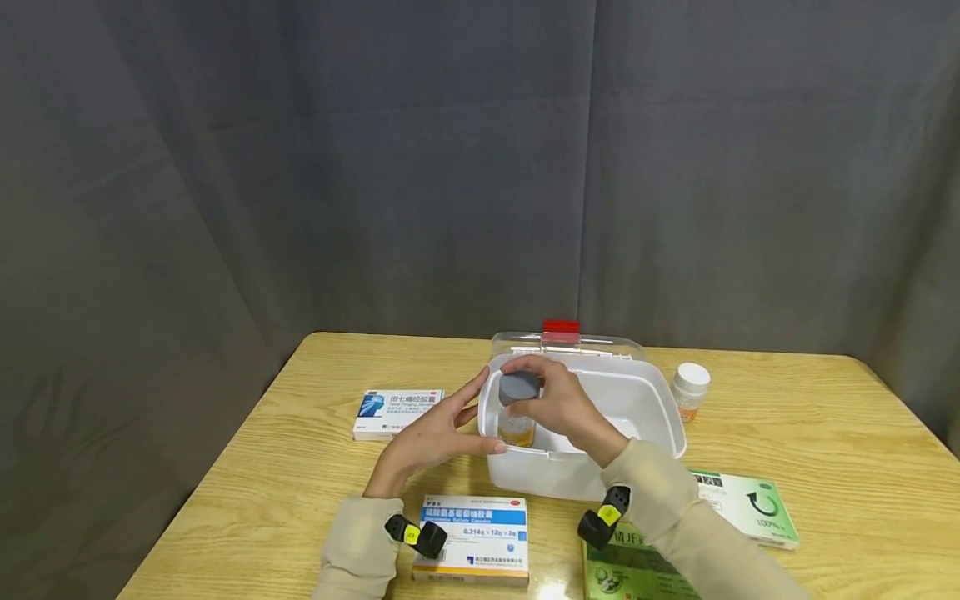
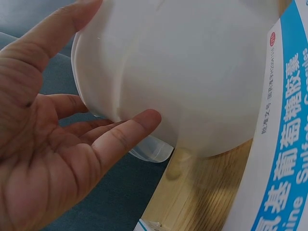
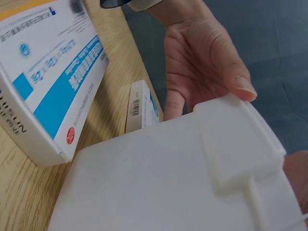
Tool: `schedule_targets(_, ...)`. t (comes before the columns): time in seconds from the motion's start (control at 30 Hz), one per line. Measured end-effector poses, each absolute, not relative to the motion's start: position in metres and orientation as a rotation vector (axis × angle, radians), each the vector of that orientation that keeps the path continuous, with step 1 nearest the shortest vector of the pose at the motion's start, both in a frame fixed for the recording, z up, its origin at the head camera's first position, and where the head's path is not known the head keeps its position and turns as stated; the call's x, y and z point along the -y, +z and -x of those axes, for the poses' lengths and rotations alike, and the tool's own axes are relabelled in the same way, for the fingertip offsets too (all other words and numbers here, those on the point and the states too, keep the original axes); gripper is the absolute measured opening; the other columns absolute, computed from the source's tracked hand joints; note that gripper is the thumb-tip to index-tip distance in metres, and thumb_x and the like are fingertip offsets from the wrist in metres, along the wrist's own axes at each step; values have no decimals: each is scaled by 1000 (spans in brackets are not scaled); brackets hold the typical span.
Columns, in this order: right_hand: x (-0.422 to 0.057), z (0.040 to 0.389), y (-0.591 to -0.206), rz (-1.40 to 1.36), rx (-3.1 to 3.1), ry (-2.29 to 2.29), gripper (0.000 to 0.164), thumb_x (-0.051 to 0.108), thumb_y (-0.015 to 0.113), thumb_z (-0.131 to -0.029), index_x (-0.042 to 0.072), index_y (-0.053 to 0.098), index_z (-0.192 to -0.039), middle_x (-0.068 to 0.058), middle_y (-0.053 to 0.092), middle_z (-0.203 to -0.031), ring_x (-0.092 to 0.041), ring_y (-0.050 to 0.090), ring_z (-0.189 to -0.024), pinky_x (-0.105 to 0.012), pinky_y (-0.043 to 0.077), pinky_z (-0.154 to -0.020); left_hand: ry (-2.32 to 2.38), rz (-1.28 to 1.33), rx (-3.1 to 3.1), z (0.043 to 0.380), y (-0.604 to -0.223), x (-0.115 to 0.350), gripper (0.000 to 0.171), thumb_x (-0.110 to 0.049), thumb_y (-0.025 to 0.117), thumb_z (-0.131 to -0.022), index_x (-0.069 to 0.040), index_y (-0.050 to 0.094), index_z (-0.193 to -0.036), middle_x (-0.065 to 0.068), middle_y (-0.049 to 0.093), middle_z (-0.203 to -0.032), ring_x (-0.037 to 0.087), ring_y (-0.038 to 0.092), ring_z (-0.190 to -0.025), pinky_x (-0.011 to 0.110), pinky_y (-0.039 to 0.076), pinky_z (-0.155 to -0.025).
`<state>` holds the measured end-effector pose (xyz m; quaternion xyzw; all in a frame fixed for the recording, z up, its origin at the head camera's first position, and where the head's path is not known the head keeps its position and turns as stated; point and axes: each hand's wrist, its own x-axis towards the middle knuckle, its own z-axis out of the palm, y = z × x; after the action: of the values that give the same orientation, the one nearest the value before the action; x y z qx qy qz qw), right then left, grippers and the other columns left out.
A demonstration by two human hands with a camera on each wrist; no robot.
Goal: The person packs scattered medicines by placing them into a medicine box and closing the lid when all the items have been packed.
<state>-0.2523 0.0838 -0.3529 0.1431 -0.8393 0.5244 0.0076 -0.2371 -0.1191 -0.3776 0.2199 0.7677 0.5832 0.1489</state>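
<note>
A white plastic box [image 1: 536, 473] stands with its clear lid [image 1: 611, 343] swung back behind it. My left hand [image 1: 435, 429] touches the box's left end, fingers spread along the side and thumb at the front rim. In the left wrist view, fingertips [image 2: 147, 120] rest against the smooth white wall. Inside the box's left end is a bottle [image 1: 516, 429] with a grey cap [image 1: 519, 387] and a yellowish lower part. My right hand [image 1: 562, 404] reaches over the front rim and grips the bottle by its cap. The box wall hides the bottle's base.
A white-capped bottle [image 1: 689, 390] stands right of the box. One medicine carton [image 1: 393, 412] lies to the left, and a blue-and-white one [image 1: 472, 542] in front. Green cartons [image 1: 630, 571] lie under the right forearm, near a white-and-green carton [image 1: 757, 508]. A grey curtain [image 1: 450, 167] hangs behind the table.
</note>
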Motion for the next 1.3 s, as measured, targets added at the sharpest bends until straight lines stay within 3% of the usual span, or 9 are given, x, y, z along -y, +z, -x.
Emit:
schedule_targets(0.53, -79, 252, -357, -483, 2728, 1457, 47, -5, 78, -74, 13, 66, -116, -9, 59, -123, -29, 56, -105, -50, 47, -91, 1693, -651, -2186, 235, -377, 120, 104, -22, 83, -79, -27, 15, -157, -4, 13, -160, 24, 27, -141, 47, 33, -107)
schedule_targets(0.83, -82, 250, -354, -492, 2745, 1424, 43, 5, 78, -78, 9, 65, -119, -10, 58, -124, -28, 57, -104, -49, 48, -90, 1700, -645, -2181, 237, -379, 119, 102, -22, 82, -79, -28, 16, -157, -4, 13, -160, 25, 27, -141, 49, 32, -108)
schedule_targets(1.1, -91, 243, -348, -492, 2723, 1334, 45, 14, 76, -81, 10, 64, -124, -11, 54, -133, -38, 50, -118, -54, 44, -95, 1700, -643, -2186, 236, -380, 120, 102, -23, 82, -80, -26, 16, -157, -3, 15, -159, 25, 27, -141, 49, 28, -109)
schedule_targets(1.3, -102, 241, -344, -583, 2646, 1394, 48, 13, 73, -84, 9, 60, -129, -12, 60, -127, -38, 54, -117, -55, 46, -93, 1687, -650, -2217, 235, -379, 120, 102, -25, 83, -79, -26, 16, -157, -3, 16, -159, 25, 28, -141, 51, 28, -109)
